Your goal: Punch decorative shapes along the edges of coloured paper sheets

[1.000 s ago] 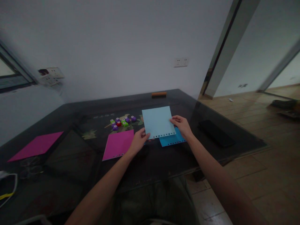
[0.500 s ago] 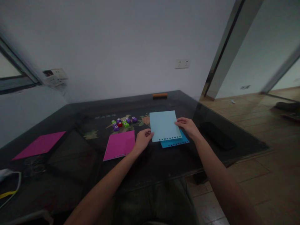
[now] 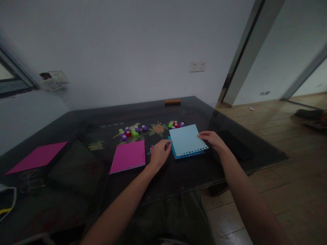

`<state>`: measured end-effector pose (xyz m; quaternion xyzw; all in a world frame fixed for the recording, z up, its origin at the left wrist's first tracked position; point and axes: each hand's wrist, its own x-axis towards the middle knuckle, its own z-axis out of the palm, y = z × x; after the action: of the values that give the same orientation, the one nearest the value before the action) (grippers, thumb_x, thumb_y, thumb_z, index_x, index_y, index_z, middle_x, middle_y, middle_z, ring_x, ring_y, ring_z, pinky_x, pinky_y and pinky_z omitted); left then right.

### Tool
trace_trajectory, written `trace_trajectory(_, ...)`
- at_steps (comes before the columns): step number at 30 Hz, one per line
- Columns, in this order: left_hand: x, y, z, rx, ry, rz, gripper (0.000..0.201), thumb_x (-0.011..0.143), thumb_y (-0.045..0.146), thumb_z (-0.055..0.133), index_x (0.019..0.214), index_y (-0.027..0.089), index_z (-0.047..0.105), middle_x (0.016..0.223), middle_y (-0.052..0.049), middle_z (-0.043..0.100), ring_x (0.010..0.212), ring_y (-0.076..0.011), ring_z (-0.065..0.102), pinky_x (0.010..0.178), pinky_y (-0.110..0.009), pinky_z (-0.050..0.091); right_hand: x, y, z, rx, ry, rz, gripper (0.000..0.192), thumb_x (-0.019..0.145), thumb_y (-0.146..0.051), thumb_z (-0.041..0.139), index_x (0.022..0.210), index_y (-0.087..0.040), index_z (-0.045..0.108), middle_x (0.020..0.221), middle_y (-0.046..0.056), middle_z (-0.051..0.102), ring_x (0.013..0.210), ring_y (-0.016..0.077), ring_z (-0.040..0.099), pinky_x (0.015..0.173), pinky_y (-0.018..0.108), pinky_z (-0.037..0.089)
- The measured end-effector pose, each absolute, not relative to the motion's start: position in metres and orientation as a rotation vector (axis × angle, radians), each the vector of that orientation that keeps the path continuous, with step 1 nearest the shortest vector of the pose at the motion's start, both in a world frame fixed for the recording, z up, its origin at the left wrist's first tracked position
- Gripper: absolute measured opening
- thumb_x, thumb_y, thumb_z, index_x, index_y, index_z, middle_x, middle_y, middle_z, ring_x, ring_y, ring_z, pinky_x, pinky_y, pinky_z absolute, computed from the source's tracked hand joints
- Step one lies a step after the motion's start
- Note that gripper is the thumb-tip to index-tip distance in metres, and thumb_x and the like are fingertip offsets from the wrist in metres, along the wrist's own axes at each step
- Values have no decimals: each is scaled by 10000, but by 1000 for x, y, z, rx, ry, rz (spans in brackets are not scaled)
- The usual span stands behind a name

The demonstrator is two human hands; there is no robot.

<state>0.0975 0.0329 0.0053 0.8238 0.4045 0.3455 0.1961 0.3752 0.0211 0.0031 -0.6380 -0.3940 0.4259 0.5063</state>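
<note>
A pale blue paper sheet (image 3: 186, 140) with punched holes along its near edge lies almost flat over a darker blue sheet (image 3: 188, 155) on the dark table (image 3: 76, 183). My right hand (image 3: 214, 141) pinches the pale sheet's right edge. At the sheet's left corner my left hand (image 3: 159, 156) touches it with curled fingers. A magenta punched sheet (image 3: 128, 156) lies just left of my left hand. Two clusters of small coloured craft punches sit behind: one (image 3: 133, 132) left, one (image 3: 175, 124) just beyond the blue sheets.
Another magenta sheet (image 3: 37, 157) lies far left on the table. An orange bar (image 3: 173, 101) rests at the table's far edge, and a black flat object (image 3: 236, 144) is at the right. A white object with a yellow cord (image 3: 7, 204) sits at the near left. Wooden floor lies right.
The pale blue sheet has come down from a raised, tilted hold to lie over the darker blue sheet, shifting right. The punches behind it are now uncovered.
</note>
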Motion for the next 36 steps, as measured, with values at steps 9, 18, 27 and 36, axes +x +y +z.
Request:
trace_trajectory(9, 99, 32, -3, 2485, 1076, 893, 272, 830, 123, 455, 1064, 195, 575, 1089, -72, 555, 1043, -199, 526, 928, -344, 408, 376, 26, -5, -1585, -1028, 998, 270, 518, -274, 744, 732, -148, 639, 533, -24, 571, 467, 100, 470, 470, 242, 327)
trace_trajectory(18, 101, 32, -12, 2513, 1119, 727, 298, 854, 224, 471, 1131, 161, 563, 1164, -133, 584, 1110, -241, 508, 970, -406, 372, 372, 26, -3, -1598, -1037, 956, 238, 523, -247, 735, 713, -143, 635, 509, -29, 557, 466, 99, 457, 454, 235, 311)
trace_trajectory(27, 100, 33, -17, 2596, 1117, 655, 379, 852, 321, 487, 1177, 141, 564, 1228, -156, 551, 1173, -264, 468, 1003, -392, 347, 373, 30, -7, -1602, -1066, 915, 202, 549, -235, 726, 712, -150, 642, 518, -17, 565, 454, 100, 454, 429, 237, 305)
trace_trajectory(36, 100, 32, -13, 2624, 1114, 606, 395, 844, 318, 504, 1177, 116, 574, 1246, -184, 537, 1189, -286, 457, 1003, -409, 351, 369, 28, -8, -1606, -1137, 867, 196, 613, -199, 696, 793, -136, 649, 499, -21, 565, 433, 98, 465, 398, 223, 307)
